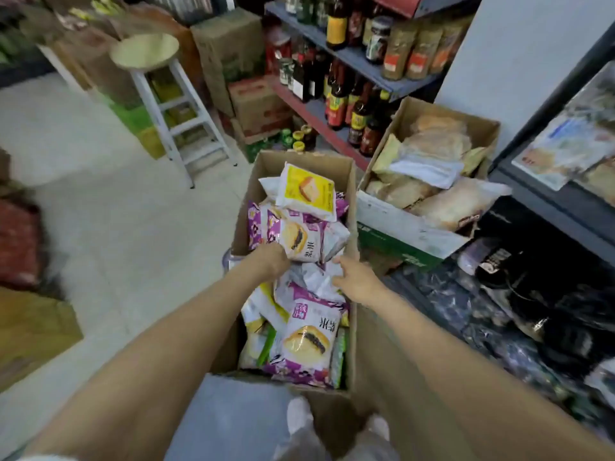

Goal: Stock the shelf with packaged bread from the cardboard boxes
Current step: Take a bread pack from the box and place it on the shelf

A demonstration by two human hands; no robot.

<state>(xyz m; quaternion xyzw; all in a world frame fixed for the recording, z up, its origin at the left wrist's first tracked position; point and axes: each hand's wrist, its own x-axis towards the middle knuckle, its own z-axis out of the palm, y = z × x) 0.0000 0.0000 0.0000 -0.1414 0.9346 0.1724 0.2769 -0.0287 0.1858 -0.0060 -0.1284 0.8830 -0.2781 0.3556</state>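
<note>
A white stool [163, 104] stands on open pale floor [109, 211] left of the tall cardboard box [299, 161]. The left hand [271, 261] reaches into the box; its grip curls on the near edge of a purple bread packet [296, 236]. A yellow packet [307, 191] lies at the far end. The right hand [354, 281] touches a white packet [316, 276], fingers loosely extended. Just right sits a second box [412, 234] of bread, against the dark shelf [545, 207].

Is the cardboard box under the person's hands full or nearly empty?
Full. The cardboard box is open at the top, and bread packets are heaped along its whole length, nearly to the rim.
</note>
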